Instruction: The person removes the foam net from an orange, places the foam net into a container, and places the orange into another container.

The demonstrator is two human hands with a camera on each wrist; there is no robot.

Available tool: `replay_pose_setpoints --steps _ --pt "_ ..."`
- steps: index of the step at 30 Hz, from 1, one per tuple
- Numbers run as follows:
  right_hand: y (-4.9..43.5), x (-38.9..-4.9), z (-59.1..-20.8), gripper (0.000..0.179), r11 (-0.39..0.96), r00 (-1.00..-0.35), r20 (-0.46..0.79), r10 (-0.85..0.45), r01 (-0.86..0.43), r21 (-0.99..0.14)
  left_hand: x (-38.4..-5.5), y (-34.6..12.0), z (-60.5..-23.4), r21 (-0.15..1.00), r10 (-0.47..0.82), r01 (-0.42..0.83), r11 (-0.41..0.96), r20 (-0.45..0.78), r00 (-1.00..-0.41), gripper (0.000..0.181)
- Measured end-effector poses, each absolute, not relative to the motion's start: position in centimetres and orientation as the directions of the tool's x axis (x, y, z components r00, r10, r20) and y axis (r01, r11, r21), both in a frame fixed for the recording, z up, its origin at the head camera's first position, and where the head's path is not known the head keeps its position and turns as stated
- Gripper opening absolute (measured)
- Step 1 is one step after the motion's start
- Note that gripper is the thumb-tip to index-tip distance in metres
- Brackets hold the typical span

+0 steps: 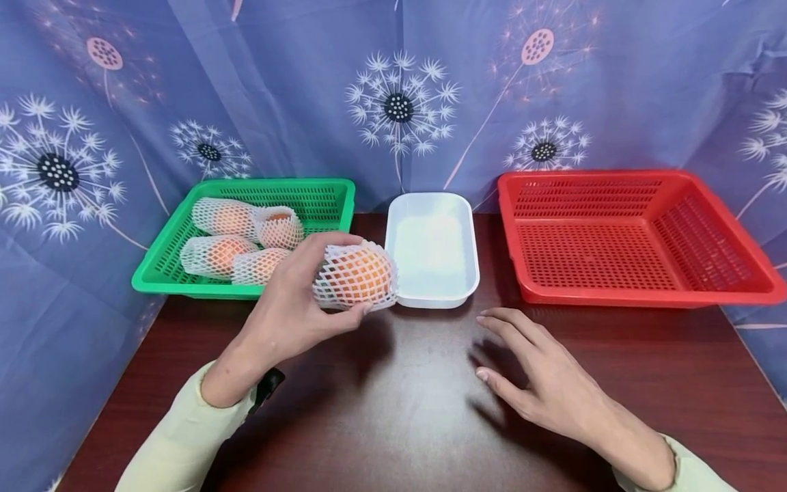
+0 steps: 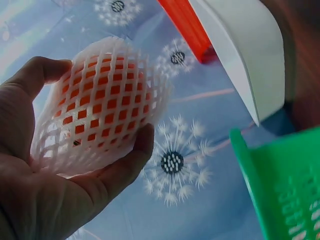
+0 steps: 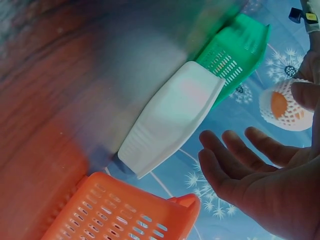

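My left hand (image 1: 289,304) grips an orange (image 1: 359,275) wrapped in a white foam net, thumb below and fingers over the top. It is held above the table, between the green basket and the white tray (image 1: 432,303). In the left wrist view, thumb and fingers press on opposite sides of the netted orange (image 2: 102,100). Several more foam-netted fruits (image 1: 230,220) lie in the green basket (image 1: 197,288). My right hand (image 1: 547,376) hovers over the table with nothing in it, fingers apart and slightly bent, in front of the white tray and the red basket.
At the back right stands a large red basket (image 1: 584,298) with slotted walls and nothing inside. The white tray, also bare inside, stands between the two baskets on the dark brown table (image 1: 424,417). A blue dandelion-print cloth (image 1: 295,89) hangs behind everything.
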State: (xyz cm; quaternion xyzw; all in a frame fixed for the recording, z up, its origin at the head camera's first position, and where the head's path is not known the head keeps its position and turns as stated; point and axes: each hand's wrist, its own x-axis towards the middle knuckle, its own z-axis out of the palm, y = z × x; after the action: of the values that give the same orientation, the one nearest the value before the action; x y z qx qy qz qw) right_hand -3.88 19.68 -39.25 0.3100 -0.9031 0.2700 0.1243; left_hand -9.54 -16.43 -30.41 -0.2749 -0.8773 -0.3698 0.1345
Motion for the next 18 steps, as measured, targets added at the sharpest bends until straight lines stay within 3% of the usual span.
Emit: replay_pose_setpoints --steps 9,18 --pt "19.5 -3.9 -38.7 0.066 0.648 -0.782 0.377 -0.497 -0.623 -0.439 -8.3 -14.6 -31.4 0.691 0.414 0.582 0.428 0.422 -0.807 0.080" --pt "19.1 -4.0 -38.0 0.068 0.608 -0.742 0.434 -0.511 -0.669 -0.428 -7.7 -13.3 -32.5 0.782 0.430 0.547 0.299 0.402 -0.809 0.081"
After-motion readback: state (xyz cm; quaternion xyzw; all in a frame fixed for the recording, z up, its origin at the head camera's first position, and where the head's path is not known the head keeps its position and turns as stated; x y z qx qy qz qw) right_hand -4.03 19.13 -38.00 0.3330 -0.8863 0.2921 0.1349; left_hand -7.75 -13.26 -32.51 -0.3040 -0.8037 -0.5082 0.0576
